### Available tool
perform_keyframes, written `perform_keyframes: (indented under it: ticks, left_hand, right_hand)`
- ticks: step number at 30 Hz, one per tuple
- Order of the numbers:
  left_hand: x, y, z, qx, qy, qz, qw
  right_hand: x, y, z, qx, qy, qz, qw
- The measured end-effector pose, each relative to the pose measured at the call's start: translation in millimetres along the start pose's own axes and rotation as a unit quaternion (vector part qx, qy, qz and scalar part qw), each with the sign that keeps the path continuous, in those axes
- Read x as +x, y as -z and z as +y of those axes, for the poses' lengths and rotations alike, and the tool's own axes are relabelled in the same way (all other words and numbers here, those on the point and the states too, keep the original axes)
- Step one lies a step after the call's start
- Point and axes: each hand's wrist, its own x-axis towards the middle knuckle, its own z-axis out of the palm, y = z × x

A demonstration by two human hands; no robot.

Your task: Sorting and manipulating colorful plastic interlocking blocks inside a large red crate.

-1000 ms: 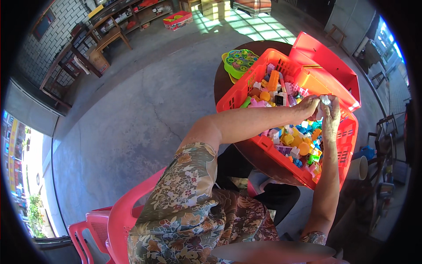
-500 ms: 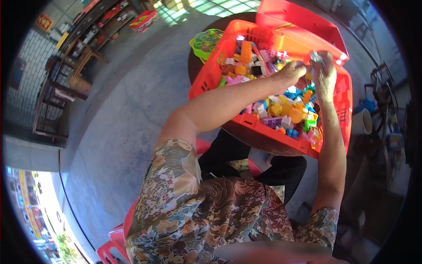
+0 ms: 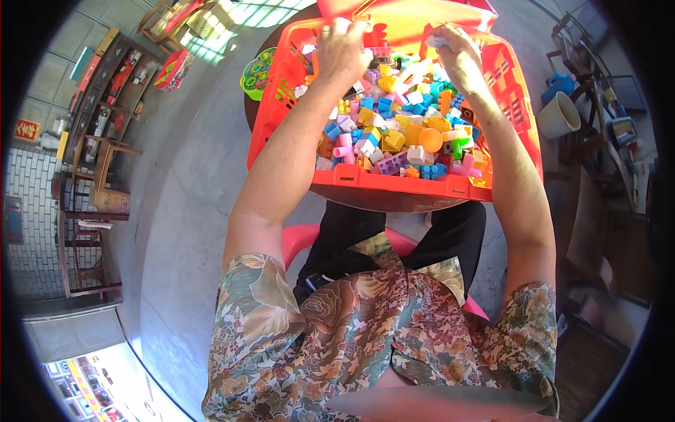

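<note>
Right hand at the basket's far right – fingers pinched round a crumpled white wad, held above the blocks. Left hand over the far-left corner, fingers bent and a little apart; whether it has hold of anything, cannot tell – the back of the hand hides it.

State of work: blocks lie loose and mixed by colour, no built shape standing out, no sorting visible. Which pieces have been handled and which are left, cannot tell.

Containers: red basket on a dark brown tabletop, front side along the near edge, well filled with yellow, blue, white, pink, orange and green pieces. Green toy tray by the tabletop's left edge, round cups in it, their contents unclear.
</note>
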Motion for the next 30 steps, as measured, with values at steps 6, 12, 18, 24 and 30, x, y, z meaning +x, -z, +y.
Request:
perform_keyframes:
  ticks: [6, 12, 18, 24, 30]
  left_hand:
    - [-26, -19, 35, 0.043, -0.110, -0.279, 0.953]
    - [-26, -22, 25, -0.018, -0.098, -0.281, 0.955]
    - [-7, -17, 27, -0.361, 0.134, -0.223, 0.896]
    - [-10, 14, 61, -0.591, 0.152, -0.197, 0.767]
    - [-7, 15, 69, -0.608, 0.173, -0.097, 0.768]
  right_hand:
    - [-5, -8, -1, -0.004, -0.023, -0.046, 0.999]
    - [-1, -6, -5, 0.160, -0.057, -0.071, 0.983]
    - [-4, 5, -31, 0.273, -0.117, -0.110, 0.948]
    - [-11, -17, -8, 0.309, -0.034, -0.124, 0.942]
    - [-8, -15, -28, 0.432, -0.155, -0.056, 0.886]
